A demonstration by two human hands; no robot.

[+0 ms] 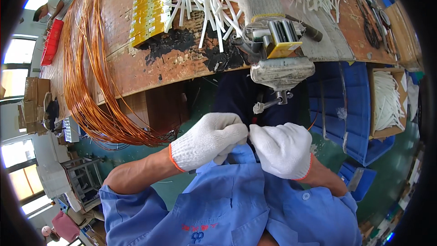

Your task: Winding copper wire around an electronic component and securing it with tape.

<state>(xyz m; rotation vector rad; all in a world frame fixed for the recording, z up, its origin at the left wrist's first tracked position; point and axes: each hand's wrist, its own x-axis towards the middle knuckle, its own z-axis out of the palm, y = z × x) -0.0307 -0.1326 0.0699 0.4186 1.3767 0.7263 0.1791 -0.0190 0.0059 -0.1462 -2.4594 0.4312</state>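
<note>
Left hand (pixel 210 140) and right hand (pixel 282 148), white-gloved, are meeting fingertip to fingertip at picture centre, pinching closed; whatever they grip cannot be told. Bench vise (pixel 278 59) sitting at 12 o'clock of them; copper wire coil (pixel 88 86) hanging at 10 o'clock.

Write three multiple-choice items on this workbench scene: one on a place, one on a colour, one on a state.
1. Where does the copper wire coil lie?
A. on the bench's left part, hanging over its edge
B. in the blue bin
C. on the person's lap

2. What colour are the glove cuffs?
A. green
B. orange
C. black

3. How are the left hand and right hand held?
A. far apart
B. flat on the bench
C. fingertips together, in front of the chest

Key: 1 A, the loops drape over the wooden bench; 2 B, orange trim at both wrists; 3 C, the gloved fingers meet.
</note>
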